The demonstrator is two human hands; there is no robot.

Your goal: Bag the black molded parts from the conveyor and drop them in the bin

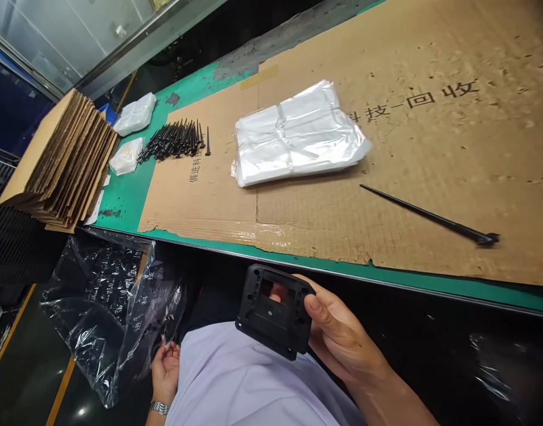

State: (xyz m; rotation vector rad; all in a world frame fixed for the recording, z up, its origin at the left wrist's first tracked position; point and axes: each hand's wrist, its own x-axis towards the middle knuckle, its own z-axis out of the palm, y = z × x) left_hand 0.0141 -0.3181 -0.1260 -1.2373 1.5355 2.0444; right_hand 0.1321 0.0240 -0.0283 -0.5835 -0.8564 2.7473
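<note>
My right hand (338, 331) grips a black plastic frame-like part (271, 331) by its right side, with the thumb on the near face. The part is held tilted above my lap and has a rectangular opening, where a fingertip shows through, and small holes along its sides. My left hand (165, 367) is low at my left side, fingers curled at the edge of a clear plastic bag (120, 355) and closed on it. Dark contents, hard to make out, show inside the bag. On the bench lies a single long black plastic pin (431, 218) with a wider head.
Cardboard sheets (307, 231) cover much of the green bench (129, 195). On it are a bundle of clear plastic bags (298, 139), a pile of black pins (174, 141) and white plastic packets (136, 114). Stacked cardboard pieces (62, 160) stand at the left end.
</note>
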